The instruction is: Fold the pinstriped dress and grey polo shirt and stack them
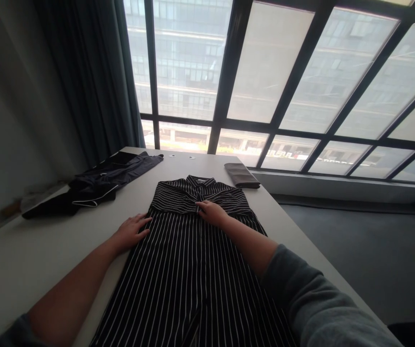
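A black shirt with white stripes (178,255) lies spread on the white table (66,250), collar at the far end. Its sleeves are folded across the chest. My left hand (132,232) rests open at the shirt's left edge, fingers spread, fingertips touching the fabric. On the middle of the chest, my right hand (213,213) has its fingers closed on the shirt's fabric where the sleeve ends meet. The bottom of the shirt runs out of view at the lower edge.
Dark garments (99,180) with a white-edged piece lie in a pile at the table's left edge. A folded grey cloth (241,175) sits near the right edge. Behind the table are a dark curtain (95,77) and large windows (268,62).
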Demonstrator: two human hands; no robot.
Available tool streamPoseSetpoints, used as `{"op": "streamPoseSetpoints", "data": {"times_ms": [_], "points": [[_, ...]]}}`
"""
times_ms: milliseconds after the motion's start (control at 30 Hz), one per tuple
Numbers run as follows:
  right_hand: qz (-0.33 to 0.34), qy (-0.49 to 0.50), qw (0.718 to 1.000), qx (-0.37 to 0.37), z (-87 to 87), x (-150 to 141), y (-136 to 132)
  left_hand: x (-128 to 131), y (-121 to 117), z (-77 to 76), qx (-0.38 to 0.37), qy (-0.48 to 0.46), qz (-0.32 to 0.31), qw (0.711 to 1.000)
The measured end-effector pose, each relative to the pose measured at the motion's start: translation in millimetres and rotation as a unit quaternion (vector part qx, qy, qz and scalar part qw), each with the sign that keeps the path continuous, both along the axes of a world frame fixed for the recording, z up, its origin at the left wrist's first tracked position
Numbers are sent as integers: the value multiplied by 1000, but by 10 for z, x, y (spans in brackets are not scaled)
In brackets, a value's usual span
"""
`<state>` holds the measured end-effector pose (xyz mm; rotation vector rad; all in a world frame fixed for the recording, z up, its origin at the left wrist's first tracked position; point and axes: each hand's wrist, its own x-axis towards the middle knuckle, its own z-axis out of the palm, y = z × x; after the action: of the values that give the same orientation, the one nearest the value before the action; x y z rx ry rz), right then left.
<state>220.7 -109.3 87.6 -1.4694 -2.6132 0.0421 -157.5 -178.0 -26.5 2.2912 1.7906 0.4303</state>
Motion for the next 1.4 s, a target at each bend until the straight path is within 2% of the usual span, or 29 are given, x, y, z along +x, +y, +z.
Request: {"op": "streamPoseSetpoints", "data": {"times_ms": [167,300,400,533,633,767,900,1067,1167,1300,1400], "points": [[-5,46,999,-25,-271,48,36,39,-54,85,-15,1,-4,1000],[9,30,997,-66,-486,100,124,46,-69,117,-26,1,-6,1000],[14,32,998,-58,-552,121,152,50,-78,131,-27,2,-7,1000],[17,50,998,17,-496,131,110,59,-95,149,-29,-1,-4,1000],[-24,37,996,72,-452,117,65,58,-96,148,-32,2,-5,999],[-65,17,994,82,-400,91,57,49,-83,135,-27,1,-8,1000],[-54,14,994,94,-266,93,38,46,-73,119,-30,5,-5,1000],[4,-59,996,72,-117,68,-45,47,-66,96,-19,3,-2,1000],[12,-51,997,54,-94,22,5,41,-57,90,-16,4,-3,1000],[-30,0,999,12,-141,-5,222,34,-52,96,-22,8,-6,1000],[-66,-7,997,-26,-259,33,369,34,-55,99,-26,9,-5,1000]]}}
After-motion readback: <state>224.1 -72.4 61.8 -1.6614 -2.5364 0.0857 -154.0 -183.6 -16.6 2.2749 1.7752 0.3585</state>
